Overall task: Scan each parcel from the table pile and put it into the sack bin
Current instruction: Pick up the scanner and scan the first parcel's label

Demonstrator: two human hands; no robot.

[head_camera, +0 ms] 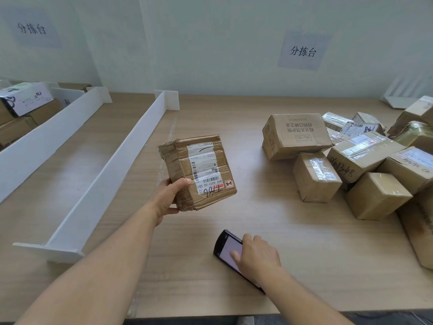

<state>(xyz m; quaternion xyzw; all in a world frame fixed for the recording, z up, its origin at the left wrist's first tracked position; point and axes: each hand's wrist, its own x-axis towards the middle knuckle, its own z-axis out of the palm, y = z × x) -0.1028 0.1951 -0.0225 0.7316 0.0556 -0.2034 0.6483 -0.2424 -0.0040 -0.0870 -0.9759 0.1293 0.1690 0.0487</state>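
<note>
My left hand [169, 195] grips a worn brown cardboard parcel [185, 158] by its near left corner, holding it above the middle of the table with its white shipping label facing up. My right hand [259, 254] holds a black handheld scanner [226, 248] low over the table's front, its lit screen up and my thumb on the screen. The scanner's top end points toward the parcel, a short gap away. The pile of parcels [360, 158], several taped brown boxes, lies on the right side of the table. No sack bin is in view.
Two white divider boards [112, 158] [44, 134] run across the wooden table [257, 214] on the left. Beyond the far one sit more boxes [23, 106]. Paper signs hang on the back wall [302, 51]. A white stand [398, 99] is at the back right.
</note>
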